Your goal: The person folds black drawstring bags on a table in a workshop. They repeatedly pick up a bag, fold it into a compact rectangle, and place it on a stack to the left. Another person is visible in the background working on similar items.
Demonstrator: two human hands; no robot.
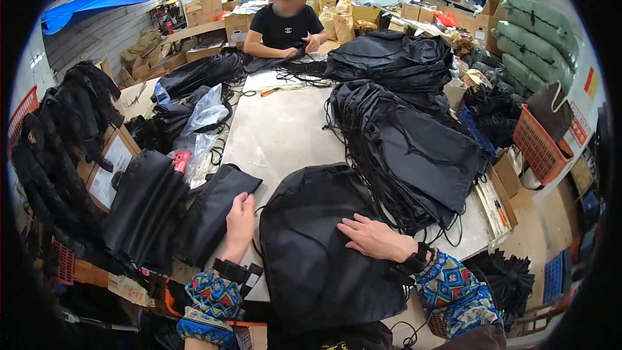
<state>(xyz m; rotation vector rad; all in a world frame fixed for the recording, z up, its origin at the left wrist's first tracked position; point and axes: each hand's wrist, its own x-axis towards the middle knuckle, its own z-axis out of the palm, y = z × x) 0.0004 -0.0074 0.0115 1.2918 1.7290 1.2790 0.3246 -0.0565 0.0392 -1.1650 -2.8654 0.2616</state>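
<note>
A black drawstring bag [317,240] lies spread on the table right in front of me, with thin black cords across and beside it. My right hand [376,238] rests on its right side, palm down and fingers stretched out. My left hand [240,223] is held just left of the bag, its fingers loosely bent and no cloth visible in them. It overlaps the right edge of a folded black cloth piece [217,210]. Both wrists carry dark straps with small boxes.
Black bags are stacked to the right [414,149], with another heap [392,58] beyond. At left lie black cloth pieces [146,201] and clear plastic bags [206,113]. A co-worker [287,26] handles black cloth across the table [278,129]. An orange-handled tool [269,92] lies near them.
</note>
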